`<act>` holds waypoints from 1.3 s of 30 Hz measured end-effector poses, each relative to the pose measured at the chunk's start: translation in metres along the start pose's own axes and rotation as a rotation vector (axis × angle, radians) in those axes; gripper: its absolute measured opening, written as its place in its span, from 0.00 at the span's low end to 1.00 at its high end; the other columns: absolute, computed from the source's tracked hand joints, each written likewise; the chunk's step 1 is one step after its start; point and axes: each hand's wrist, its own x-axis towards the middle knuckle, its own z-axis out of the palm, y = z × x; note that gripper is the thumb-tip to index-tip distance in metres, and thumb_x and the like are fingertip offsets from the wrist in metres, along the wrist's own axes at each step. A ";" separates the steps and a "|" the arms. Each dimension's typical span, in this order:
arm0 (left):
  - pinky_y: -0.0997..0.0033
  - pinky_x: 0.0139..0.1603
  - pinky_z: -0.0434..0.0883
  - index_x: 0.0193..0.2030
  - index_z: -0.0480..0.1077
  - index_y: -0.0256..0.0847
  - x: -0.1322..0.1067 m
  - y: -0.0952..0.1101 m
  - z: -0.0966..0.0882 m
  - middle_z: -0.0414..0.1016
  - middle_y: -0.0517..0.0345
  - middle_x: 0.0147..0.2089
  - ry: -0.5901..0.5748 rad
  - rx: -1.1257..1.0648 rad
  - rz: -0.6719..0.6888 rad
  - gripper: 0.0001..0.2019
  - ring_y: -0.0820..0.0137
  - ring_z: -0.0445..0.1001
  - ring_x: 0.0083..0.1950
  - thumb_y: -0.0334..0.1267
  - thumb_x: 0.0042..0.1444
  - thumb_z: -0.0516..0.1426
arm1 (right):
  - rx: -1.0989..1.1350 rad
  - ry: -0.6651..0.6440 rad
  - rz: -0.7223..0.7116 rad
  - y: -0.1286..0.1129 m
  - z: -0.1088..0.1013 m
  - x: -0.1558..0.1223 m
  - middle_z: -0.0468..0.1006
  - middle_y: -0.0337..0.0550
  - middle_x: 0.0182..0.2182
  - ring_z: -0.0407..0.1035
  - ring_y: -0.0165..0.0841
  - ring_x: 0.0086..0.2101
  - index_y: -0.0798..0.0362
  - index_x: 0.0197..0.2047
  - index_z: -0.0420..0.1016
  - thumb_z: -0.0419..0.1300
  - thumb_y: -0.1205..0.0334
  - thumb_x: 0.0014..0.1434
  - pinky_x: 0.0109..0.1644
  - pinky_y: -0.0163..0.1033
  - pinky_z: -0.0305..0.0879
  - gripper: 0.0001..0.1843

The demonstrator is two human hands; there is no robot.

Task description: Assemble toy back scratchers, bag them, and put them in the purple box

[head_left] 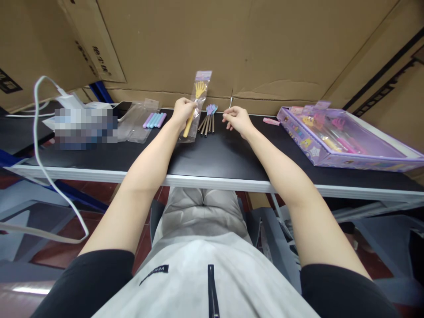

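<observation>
My left hand (183, 110) is closed on a transparent plastic bag (194, 128) that holds a yellow hand-shaped back scratcher (200, 89), held upright with its fingers at the top. My right hand (239, 120) pinches a thin pale strip (231, 100) between thumb and fingertips; what the strip is made of I cannot tell. Between the two hands lie several back scratchers (210, 110) with purple and blue heads and dark metallic stems. Left of my left hand, several purple and blue handles (154, 120) lie side by side, next to flat transparent bags (135, 126).
A purple display box (313, 148) with several bagged back scratchers stands at the right. A pink strip (270, 121) lies beside it. A white cable (37, 128) loops over the table's left end. Cardboard walls (212, 48) rise behind the black table (221, 161).
</observation>
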 end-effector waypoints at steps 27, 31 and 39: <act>0.71 0.52 0.84 0.55 0.68 0.39 0.012 -0.004 0.010 0.80 0.50 0.51 0.202 -0.504 -0.279 0.25 0.65 0.85 0.53 0.16 0.53 0.52 | -0.002 -0.301 -0.194 0.000 0.026 -0.012 0.83 0.42 0.39 0.78 0.35 0.30 0.50 0.67 0.68 0.75 0.52 0.59 0.39 0.42 0.78 0.38; 0.70 0.53 0.84 0.53 0.69 0.40 0.012 -0.007 0.010 0.80 0.50 0.48 0.152 -0.475 -0.247 0.23 0.63 0.85 0.55 0.18 0.51 0.54 | 0.006 -0.280 -0.187 -0.002 0.026 -0.014 0.82 0.41 0.37 0.79 0.37 0.32 0.48 0.67 0.69 0.75 0.50 0.58 0.41 0.43 0.78 0.38; 0.64 0.59 0.82 0.40 0.69 0.43 0.015 -0.013 0.005 0.81 0.54 0.42 0.062 -0.313 -0.181 0.16 0.59 0.83 0.60 0.22 0.45 0.58 | 0.052 -0.249 -0.119 -0.008 0.024 -0.014 0.81 0.41 0.35 0.80 0.40 0.35 0.50 0.69 0.67 0.77 0.48 0.57 0.44 0.46 0.79 0.43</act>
